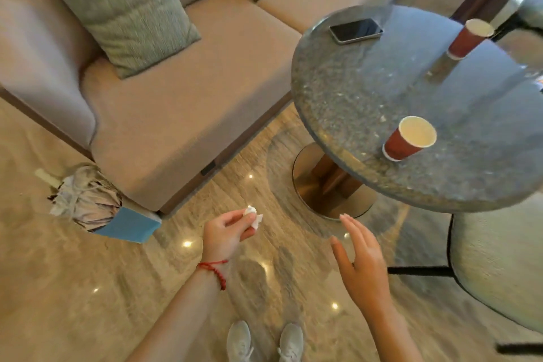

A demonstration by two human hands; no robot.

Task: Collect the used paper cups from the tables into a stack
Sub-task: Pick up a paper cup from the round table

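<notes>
Two red paper cups stand upright on a round grey stone table [346, 91]. The near cup [407, 141] is by the table's front edge and looks empty, with a white inside. The far cup [467, 40] stands at the table's back right. My left hand [227, 232] is low in front of the table, over the floor, pinching a small crumpled white tissue [254, 216]. My right hand [363, 261] hovers open with fingers straight, below the table's front edge and well short of the near cup.
A dark phone [356, 30] lies on the table's far side. A beige sofa [188, 103] with cushions stands to the left. A mop head [85, 197] and a blue thing [129, 225] lie on the glossy floor at its corner. A padded seat [499, 261] is at right.
</notes>
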